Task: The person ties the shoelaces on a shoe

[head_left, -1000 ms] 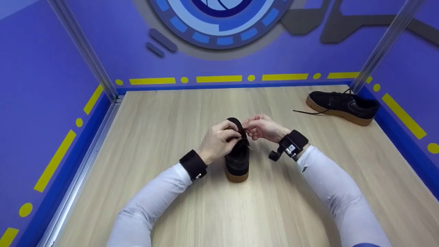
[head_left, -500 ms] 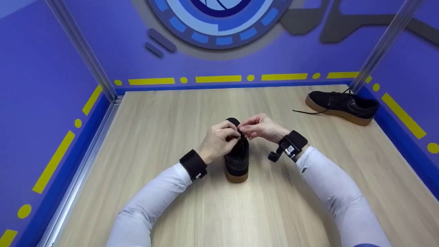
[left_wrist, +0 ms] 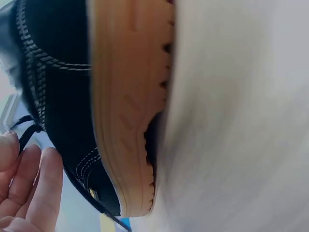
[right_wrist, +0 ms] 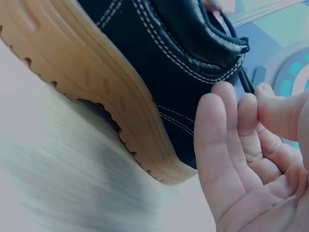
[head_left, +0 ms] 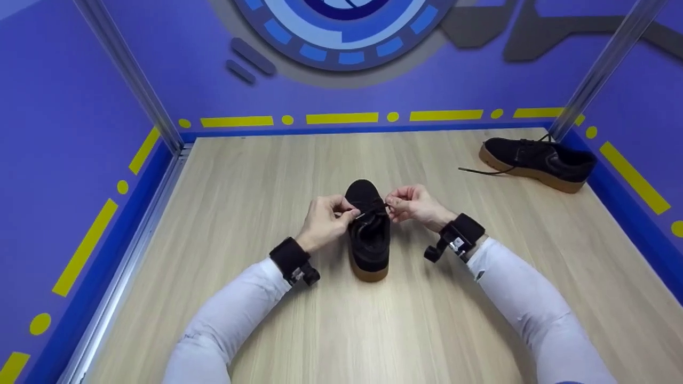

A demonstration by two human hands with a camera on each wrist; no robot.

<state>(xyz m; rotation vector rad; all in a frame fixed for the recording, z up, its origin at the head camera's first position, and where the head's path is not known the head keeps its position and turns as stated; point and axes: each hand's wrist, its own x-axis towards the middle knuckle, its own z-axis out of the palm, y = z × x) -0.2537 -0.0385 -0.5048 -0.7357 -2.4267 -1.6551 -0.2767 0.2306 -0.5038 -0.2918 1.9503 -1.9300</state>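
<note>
A black shoe (head_left: 368, 253) with a tan sole stands upright on the table, toe pointing away from me. At its left side my left hand (head_left: 324, 220) pinches a black shoelace (left_wrist: 28, 135) between thumb and fingers. My right hand (head_left: 415, 205), at the shoe's right side, holds the shoelace (right_wrist: 246, 82) between thumb and fingertip; the other fingers lie near the shoe's upper. White stitching (right_wrist: 169, 65) runs along the upper in both wrist views. A loose lace end (left_wrist: 116, 221) hangs by the toe in the left wrist view.
A second black shoe (head_left: 539, 160) with a tan sole sits at the back right, one lace (head_left: 483, 172) trailing left onto the table. Purple-blue panels (head_left: 341, 101) with yellow marks border the wooden tabletop (head_left: 256, 176) at the back and sides.
Both hands were close together over the shoe's lacing. Now they are apart, the left drawn leftward and the right rightward, and the toe and opening show. The camera view has shifted slightly.
</note>
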